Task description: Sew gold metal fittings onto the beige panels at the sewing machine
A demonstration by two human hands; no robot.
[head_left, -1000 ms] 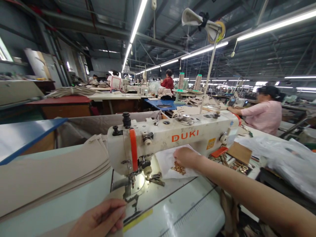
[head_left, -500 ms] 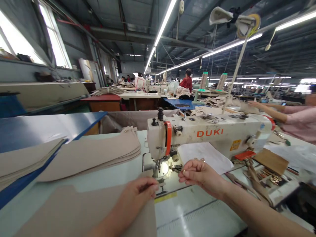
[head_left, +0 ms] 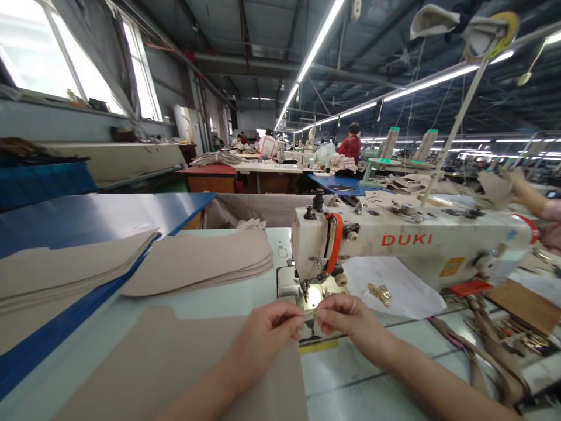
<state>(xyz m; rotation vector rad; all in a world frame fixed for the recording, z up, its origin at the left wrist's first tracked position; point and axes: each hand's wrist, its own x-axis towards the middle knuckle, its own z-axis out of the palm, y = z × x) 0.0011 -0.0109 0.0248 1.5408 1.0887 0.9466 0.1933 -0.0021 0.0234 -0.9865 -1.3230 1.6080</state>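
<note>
Beige panel (head_left: 184, 356) — right edge toward sewing machine (head_left: 407, 241).

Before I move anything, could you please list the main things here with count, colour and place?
Sewing machine: one, off-white and red, right
Worktable: one, pale green, beneath machine
White sheet: one, white, beneath machine arm
Metal pieces: several, gold, on that sheet
Fabric panel: one, beige, front
Fabric stacks: two, beige, left
Side table: one, blue edge, left
Thread cones: two, grey-brown, behind machine
Ceiling lights: several, white, overhead
Person: one, red top, background
Co-worker's sleeve: one, pink, right edge
Left hand: one, bare, on fabric panel
Right hand: one, bare, centre, pinching something small
</note>
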